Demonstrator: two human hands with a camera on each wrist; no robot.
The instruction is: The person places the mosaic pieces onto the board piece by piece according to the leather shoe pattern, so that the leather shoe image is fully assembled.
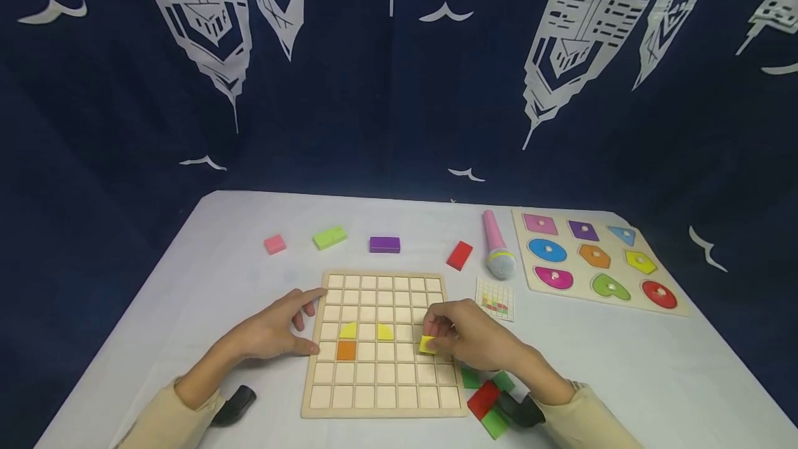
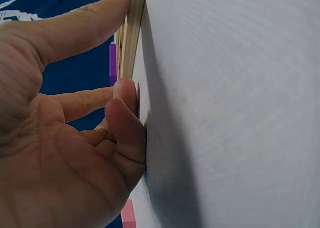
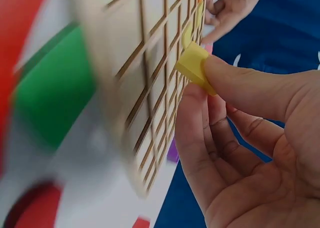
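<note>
Right now the right hand (image 1: 476, 338) has a tight grip, thumb & fingers pinching a small yellow block (image 1: 427, 345) just over the wooden grid board (image 1: 383, 397), near its right edge. Left hand (image 1: 277, 330) is released: fingers straight, tips on the board's left edge, palm on the counter (image 1: 623, 366). Board carries two yellow pieces (image 1: 348, 330) & an orange square (image 1: 346, 350). Red/green blocks (image 1: 489, 400) lie by the right wrist. White counter w/ a shape puzzle (image 1: 595, 258), pink microphone (image 1: 497, 244); navy skyline curtain (image 1: 399, 75) behind.
</note>
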